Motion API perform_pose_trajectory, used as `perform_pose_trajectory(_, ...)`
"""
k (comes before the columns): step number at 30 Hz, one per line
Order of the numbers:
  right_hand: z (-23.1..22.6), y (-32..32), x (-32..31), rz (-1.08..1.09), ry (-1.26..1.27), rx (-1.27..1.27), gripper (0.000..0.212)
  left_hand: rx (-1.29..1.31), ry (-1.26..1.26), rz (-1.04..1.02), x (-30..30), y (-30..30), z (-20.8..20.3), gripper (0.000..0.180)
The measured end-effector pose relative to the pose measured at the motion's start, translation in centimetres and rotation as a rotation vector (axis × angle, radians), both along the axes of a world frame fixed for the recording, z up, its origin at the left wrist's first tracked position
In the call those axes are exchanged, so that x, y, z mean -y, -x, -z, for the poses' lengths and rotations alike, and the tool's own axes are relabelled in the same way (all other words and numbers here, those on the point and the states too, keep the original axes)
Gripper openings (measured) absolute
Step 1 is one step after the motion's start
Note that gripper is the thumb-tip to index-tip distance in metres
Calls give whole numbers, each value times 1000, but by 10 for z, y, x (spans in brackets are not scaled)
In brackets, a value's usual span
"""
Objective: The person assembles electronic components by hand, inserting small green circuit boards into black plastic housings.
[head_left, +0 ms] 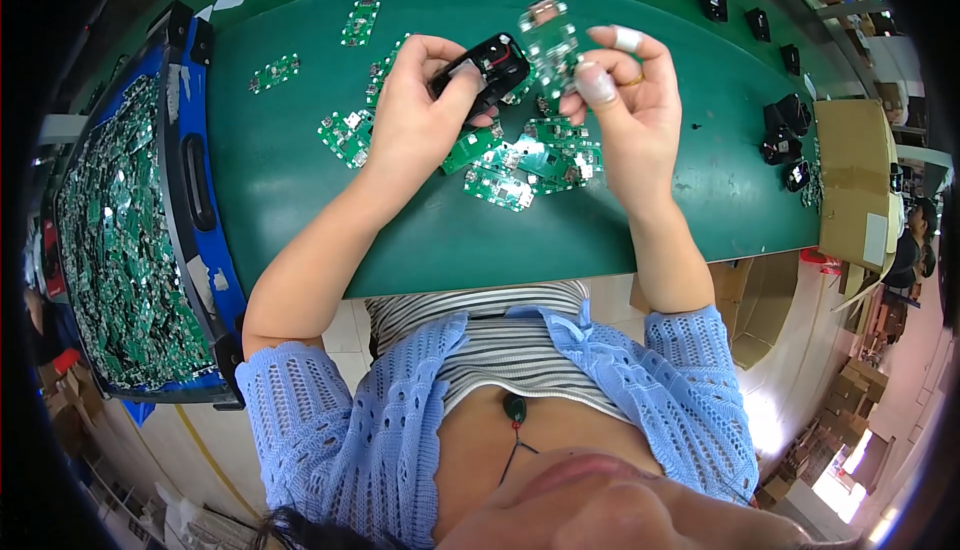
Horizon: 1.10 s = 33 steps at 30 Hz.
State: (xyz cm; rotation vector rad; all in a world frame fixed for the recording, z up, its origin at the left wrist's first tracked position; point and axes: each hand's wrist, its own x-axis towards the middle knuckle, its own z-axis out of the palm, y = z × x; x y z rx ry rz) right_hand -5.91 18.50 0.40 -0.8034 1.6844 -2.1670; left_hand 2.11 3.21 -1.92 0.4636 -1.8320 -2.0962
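Note:
My left hand (432, 98) is closed around a black plastic housing (492, 68), thumb across its top; a bit of red shows inside its open end. Just right of it, my right hand (632, 90) pinches a green circuit board (550, 42) between thumb and fingers, held upright and slightly blurred. White tape wraps one fingertip of that hand. The board and the housing are close together, and I cannot tell whether they touch. Beneath both hands lies a loose pile of green circuit boards (497, 188), partly hidden by the left hand.
A blue-and-black crate (190, 165) packed with circuit boards stands at the left. Single boards (360, 22) lie on the green table (290, 240). Several black housings (782, 148) sit along the right, beside a cardboard box (855, 185).

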Motion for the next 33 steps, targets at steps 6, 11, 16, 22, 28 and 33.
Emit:
perform_pose_trajectory(6,-6,-13,4,-58,-26,12,29,-94,140,-48,-5,1,10,17)
perform_pose_trajectory(11,-6,-13,3,-56,-53,6,29,-129,225,-99,-7,1,8,18)
perform_pose_trajectory(16,-5,-12,4,-42,-66,-18,28,-124,319,-122,-2,0,11,20)
perform_pose_trajectory(22,3,-8,5,-56,-166,33,26,-178,-69,-8,-11,-5,-7,18)
perform_pose_trajectory(28,13,-5,4,-77,-211,44,26,-97,-190,43,-14,-7,-14,23)
perform_pose_trajectory(33,12,-4,8,191,-384,-531,30,-29,-87,27,-10,-6,-7,27)
